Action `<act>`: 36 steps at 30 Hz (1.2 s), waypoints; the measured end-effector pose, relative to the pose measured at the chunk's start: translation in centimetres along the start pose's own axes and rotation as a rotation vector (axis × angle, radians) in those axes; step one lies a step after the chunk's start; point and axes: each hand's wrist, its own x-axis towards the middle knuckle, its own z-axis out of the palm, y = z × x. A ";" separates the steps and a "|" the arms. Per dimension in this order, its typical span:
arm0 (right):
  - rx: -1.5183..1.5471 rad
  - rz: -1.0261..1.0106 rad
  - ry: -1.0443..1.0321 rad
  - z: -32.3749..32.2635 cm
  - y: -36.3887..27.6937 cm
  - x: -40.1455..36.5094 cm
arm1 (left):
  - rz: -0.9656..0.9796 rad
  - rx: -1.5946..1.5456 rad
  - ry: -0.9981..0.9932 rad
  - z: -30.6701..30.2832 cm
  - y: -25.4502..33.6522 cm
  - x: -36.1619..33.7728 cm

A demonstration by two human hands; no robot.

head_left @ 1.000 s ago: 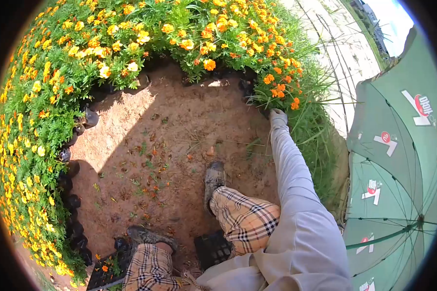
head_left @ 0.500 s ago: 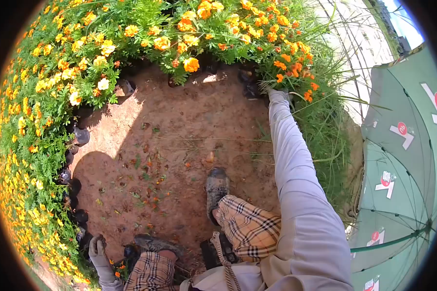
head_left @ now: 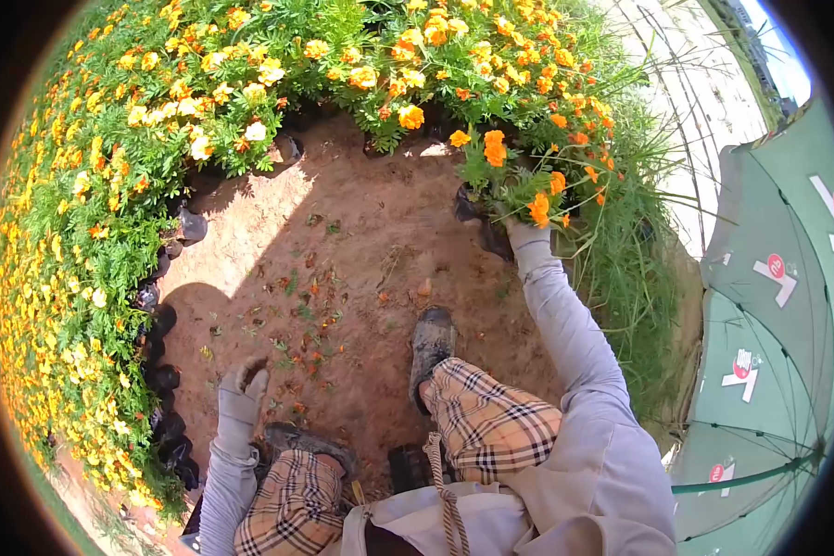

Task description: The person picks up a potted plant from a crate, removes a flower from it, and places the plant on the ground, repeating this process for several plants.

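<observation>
My right hand [head_left: 519,222], in a grey sleeve and glove, grips an orange marigold plant [head_left: 539,185] near its base; leaves hide most of the fingers. Dark plastic bags [head_left: 496,239] sit just left of that hand. Over the soil at lower left is my left hand [head_left: 244,378], gloved, with thumb and fingers apart and nothing visible between them. It hangs to the right of the row of black-bagged plants [head_left: 165,377].
Dense marigolds [head_left: 74,269] line the left and far sides of the brown soil [head_left: 343,241]. Tall grass [head_left: 635,296] and a green umbrella [head_left: 760,371] stand at right. My shoes [head_left: 431,347] rest on soil scattered with fallen petals.
My right hand has drawn back toward me, and an orange-flowered plant and dark bag have come with it. My left hand has lifted and moved right, away from the bagged row. The view has shifted slightly.
</observation>
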 end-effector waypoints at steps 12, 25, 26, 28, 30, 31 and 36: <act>-0.390 -0.910 -0.929 15.2 -29.9 -15.4 | 0.471 0.860 0.182 4.3 0.6 0.7; 0.260 -0.687 -0.750 10.3 -44.4 -14.6 | 0.105 -0.763 0.000 -1.9 -5.1 -4.4; 0.319 -0.645 -0.724 10.6 -44.3 -14.5 | 0.099 -0.775 0.002 -2.0 -5.3 -4.3; 0.358 -0.759 -0.829 11.3 -44.9 -15.6 | 0.089 -0.786 -0.003 -2.0 -5.5 -4.4; 0.235 -1.139 -0.915 12.8 -45.0 -16.4 | 0.089 -0.789 -0.020 -1.9 -5.5 -4.2; 0.108 -1.197 -0.895 13.4 -44.9 -16.9 | 0.085 -0.790 -0.030 -1.7 -5.4 -4.3; -0.424 -1.256 -1.010 14.9 -43.2 -18.8 | 0.088 -0.782 -0.098 -1.2 -4.6 -4.8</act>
